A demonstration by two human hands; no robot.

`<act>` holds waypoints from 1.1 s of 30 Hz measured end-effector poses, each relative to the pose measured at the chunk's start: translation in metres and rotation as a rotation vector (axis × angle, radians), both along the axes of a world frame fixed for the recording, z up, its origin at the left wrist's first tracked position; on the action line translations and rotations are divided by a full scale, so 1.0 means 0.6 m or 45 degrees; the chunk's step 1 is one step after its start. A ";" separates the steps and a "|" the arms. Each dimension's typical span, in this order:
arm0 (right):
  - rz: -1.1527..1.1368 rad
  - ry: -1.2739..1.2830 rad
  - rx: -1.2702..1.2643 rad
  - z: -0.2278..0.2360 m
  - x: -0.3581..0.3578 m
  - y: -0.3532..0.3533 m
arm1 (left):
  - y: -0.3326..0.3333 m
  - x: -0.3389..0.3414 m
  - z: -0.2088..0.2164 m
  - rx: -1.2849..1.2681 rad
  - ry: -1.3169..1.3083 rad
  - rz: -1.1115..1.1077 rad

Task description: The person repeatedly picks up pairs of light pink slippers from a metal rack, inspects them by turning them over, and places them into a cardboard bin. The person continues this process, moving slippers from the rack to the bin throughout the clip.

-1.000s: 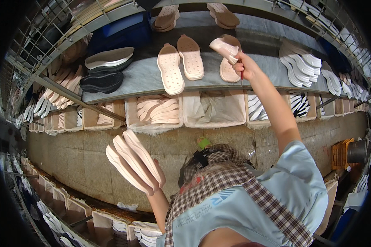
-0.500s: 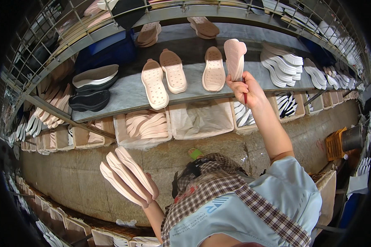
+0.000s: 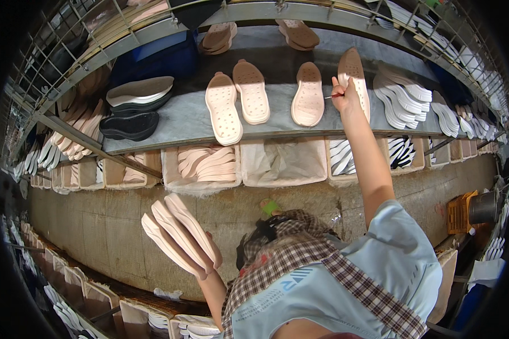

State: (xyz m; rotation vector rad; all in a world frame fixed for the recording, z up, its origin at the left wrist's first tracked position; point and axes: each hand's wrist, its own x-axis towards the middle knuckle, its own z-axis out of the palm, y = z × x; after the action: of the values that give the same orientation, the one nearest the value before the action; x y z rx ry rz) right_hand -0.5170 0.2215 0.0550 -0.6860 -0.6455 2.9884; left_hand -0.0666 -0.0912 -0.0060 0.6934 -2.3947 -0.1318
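- Nearest is a light-blue T-shirt [image 3: 322,282] under a checked apron [image 3: 300,248]; the shirt carries a bold blue graphic with finer lettering beneath, too small to make out surely.
- The left hand [image 3: 210,235], mostly hidden, grips a fan of pale pink shoe soles [image 3: 178,234] low over the floor. A firm grip at the lower end should stop the fan slipping apart.
- Under the bench front stand a bin of pink soles [image 3: 202,185] and, beside it, a lined bin [image 3: 285,182].
- Over the bench [image 3: 169,121], the right hand [image 3: 346,97] has its fingers curled about a slim red tool [image 3: 337,95] and meets the left side of a perforated pink sole [image 3: 353,65]; whether it also grips that sole, I cannot tell. Good handling would keep the tool's tip off the foam and the sole square with its neighbour [image 3: 308,96].
- Further left lie two perforated soles [image 3: 223,110]; white wavy soles [image 3: 398,99] are stacked to the right. I can read no label on any.
- Beyond, brownish soles [image 3: 218,38] sit at the bench's back.
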 end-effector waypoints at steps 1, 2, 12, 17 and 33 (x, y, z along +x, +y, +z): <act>0.041 -0.028 0.012 -0.006 -0.009 0.000 | 0.000 0.003 -0.004 0.059 -0.007 0.020; 0.004 -0.127 0.034 -0.007 -0.014 -0.001 | 0.000 0.004 -0.009 0.094 -0.010 0.051; 1.335 1.205 1.289 -0.061 0.335 -0.130 | -0.030 0.024 -0.044 -0.144 -0.292 0.140; 2.142 1.530 1.076 -0.192 0.464 -0.224 | -0.026 -0.005 -0.022 0.486 0.291 -0.050; 2.629 1.383 0.997 -0.291 0.508 -0.265 | -0.013 -0.067 0.126 -0.664 0.326 0.107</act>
State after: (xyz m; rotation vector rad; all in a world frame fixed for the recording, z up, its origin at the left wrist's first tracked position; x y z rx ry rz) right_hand -0.2123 0.0624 -0.1193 2.7073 -2.9203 1.9471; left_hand -0.1070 -0.0992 0.0694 0.4914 -2.0245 0.4029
